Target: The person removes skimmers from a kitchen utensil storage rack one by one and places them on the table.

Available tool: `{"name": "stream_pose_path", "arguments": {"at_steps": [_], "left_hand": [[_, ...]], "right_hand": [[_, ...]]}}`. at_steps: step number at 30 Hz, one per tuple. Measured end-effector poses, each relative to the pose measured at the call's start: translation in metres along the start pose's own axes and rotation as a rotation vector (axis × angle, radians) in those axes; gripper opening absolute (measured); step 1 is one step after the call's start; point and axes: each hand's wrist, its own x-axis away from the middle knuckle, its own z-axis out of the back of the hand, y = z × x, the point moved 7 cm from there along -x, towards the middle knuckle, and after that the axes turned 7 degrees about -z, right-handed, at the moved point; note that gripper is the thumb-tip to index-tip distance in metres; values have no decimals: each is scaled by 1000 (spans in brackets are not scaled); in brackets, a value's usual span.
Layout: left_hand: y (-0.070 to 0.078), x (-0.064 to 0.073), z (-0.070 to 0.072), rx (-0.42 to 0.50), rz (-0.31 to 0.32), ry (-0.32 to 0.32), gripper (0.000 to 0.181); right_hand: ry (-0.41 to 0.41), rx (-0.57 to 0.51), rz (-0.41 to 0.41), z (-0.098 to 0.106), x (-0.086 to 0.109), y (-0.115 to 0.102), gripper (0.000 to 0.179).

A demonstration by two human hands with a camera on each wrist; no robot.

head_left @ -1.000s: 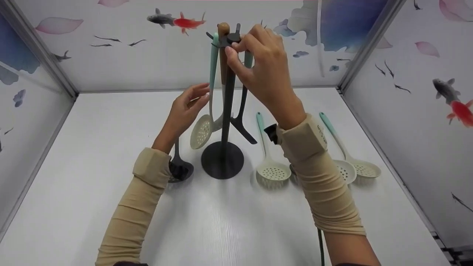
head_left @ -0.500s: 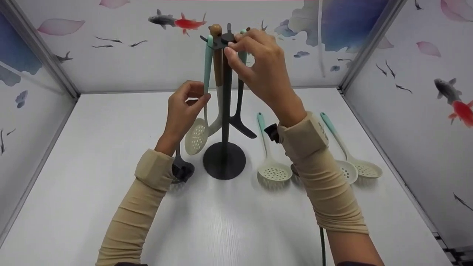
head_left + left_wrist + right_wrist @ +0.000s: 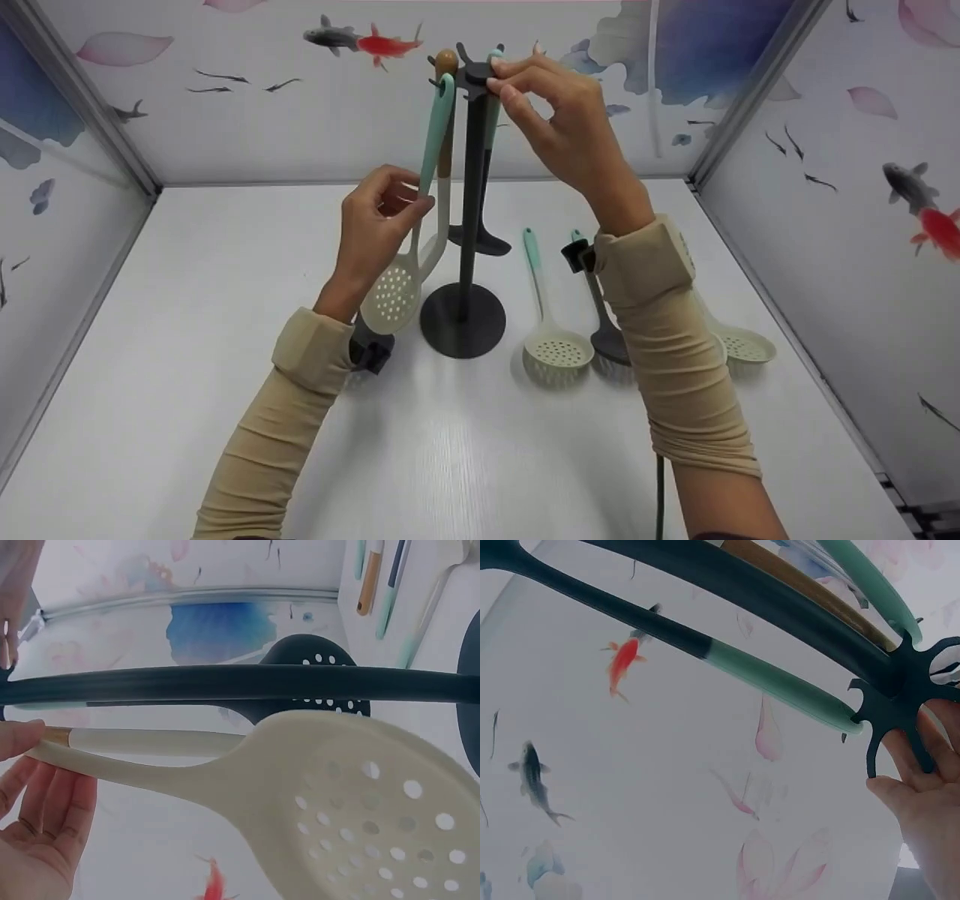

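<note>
My left hand (image 3: 375,225) pinches the handle of a cream skimmer (image 3: 394,296) between thumb and fingers, just under its mint grip. The skimmer's top hangs at a hook of a black utensil stand (image 3: 470,210). With thumb and fingertips, my right hand (image 3: 577,120) holds the stand's hooked top (image 3: 900,690). Behind the skimmer hangs a cream utensil with a wooden handle (image 3: 447,142), its head partly hidden. A black slotted utensil (image 3: 311,652) with a mint grip (image 3: 780,686) hangs on the far side of the pole.
On the white table, right of the stand's round base (image 3: 463,330), lie a cream skimmer (image 3: 559,349), a black utensil (image 3: 609,341) and another cream skimmer (image 3: 750,346) partly behind my right sleeve. A dark utensil (image 3: 384,341) lies under my left wrist. Printed walls (image 3: 247,142) enclose the table.
My left fingers have closed on the skimmer's handle. The stand's top has turned and shifted, first left, then right, with my right hand on it. The hanging black utensil has swung round behind the pole.
</note>
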Motion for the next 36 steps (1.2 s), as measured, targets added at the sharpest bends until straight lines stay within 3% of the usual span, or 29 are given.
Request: {"name": "stream_pose_path", "arguments": {"at_steps": [8,20,22,29,33,36], "left_hand": [[4,0,-4,7,-12,-19,20],[8,1,3,22,4,19,19],[6,2,9,14,1,34,19],[25,7,41,-26,57,110,18],[10,8,67,-48,87,187,20],[-15,9,87,-74,131,240,21]], "right_hand": [[99,-88,26,-1,3,4,15],[128,-48,-28,2,6,8,16],[132,-45,-39,4,7,10,16],[152,-44,-41,4,8,11,16],[158,-60,-47,2,7,11,15],[159,-66,-54,2,7,11,15]]}}
